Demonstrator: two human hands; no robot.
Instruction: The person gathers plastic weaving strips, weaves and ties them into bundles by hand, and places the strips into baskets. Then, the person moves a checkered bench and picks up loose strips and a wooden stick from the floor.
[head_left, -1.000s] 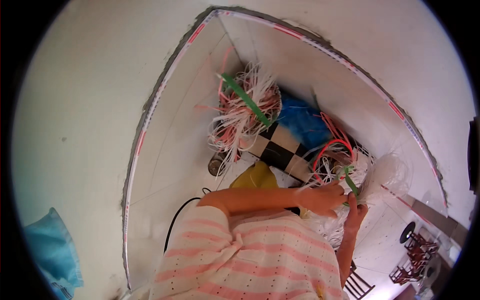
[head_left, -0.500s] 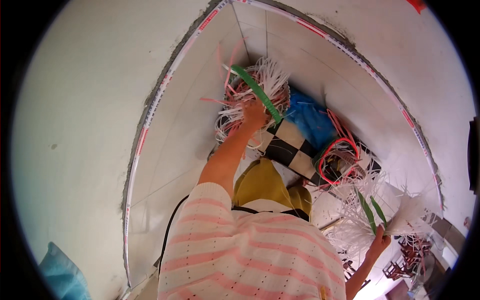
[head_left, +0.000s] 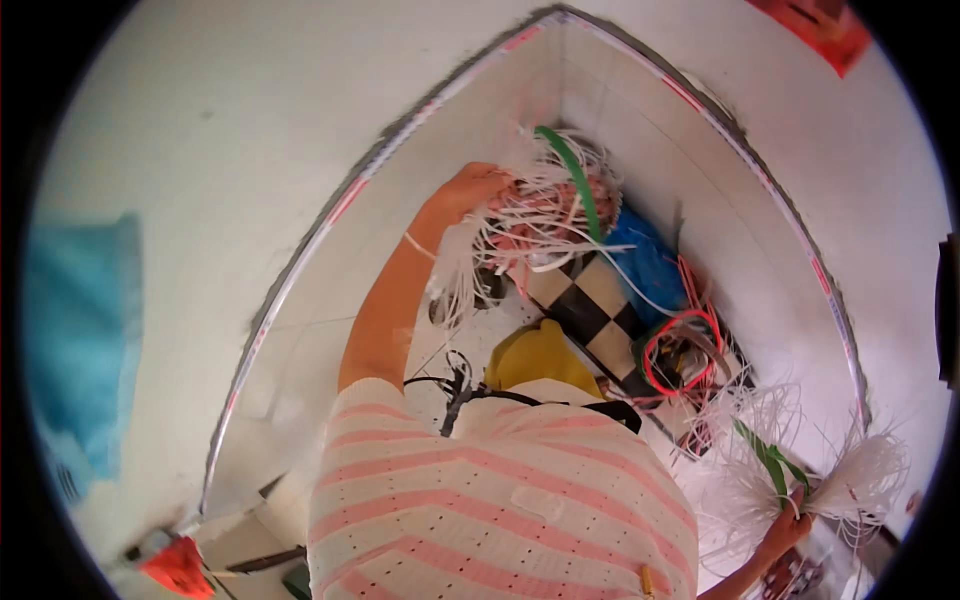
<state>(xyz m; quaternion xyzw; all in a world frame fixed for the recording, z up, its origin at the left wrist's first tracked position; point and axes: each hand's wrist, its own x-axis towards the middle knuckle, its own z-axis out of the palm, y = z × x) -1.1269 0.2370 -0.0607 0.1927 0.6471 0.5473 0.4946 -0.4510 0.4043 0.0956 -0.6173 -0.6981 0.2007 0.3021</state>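
In the corner a basket with a green handle (head_left: 578,182) is heaped with thin strips, pink and white, like plastic weaving straps. My left hand (head_left: 476,190) is at the heap's left side, fingers closed on a bunch of white strips (head_left: 458,270) that hangs below it. Off to the lower right, my right hand (head_left: 787,528) grips a bushy bundle of white strips (head_left: 855,490). Green bands (head_left: 765,458) stick out of that bundle beside my fingers. The fingertips of my left hand are partly hidden by strips.
Right of the heap lies a blue plastic bag (head_left: 650,262) on a black-and-beige checked surface (head_left: 585,312). Nearer stands a container with a red handle (head_left: 652,365). Tiled walls (head_left: 700,180) meet behind. A blue cloth (head_left: 85,340) hangs at left; a red item (head_left: 180,568) lies lower left.
My left hand has moved left out of the heap, drawing white strips along. My right hand and its bundle sit slightly lower and farther right. The whole view has shifted.
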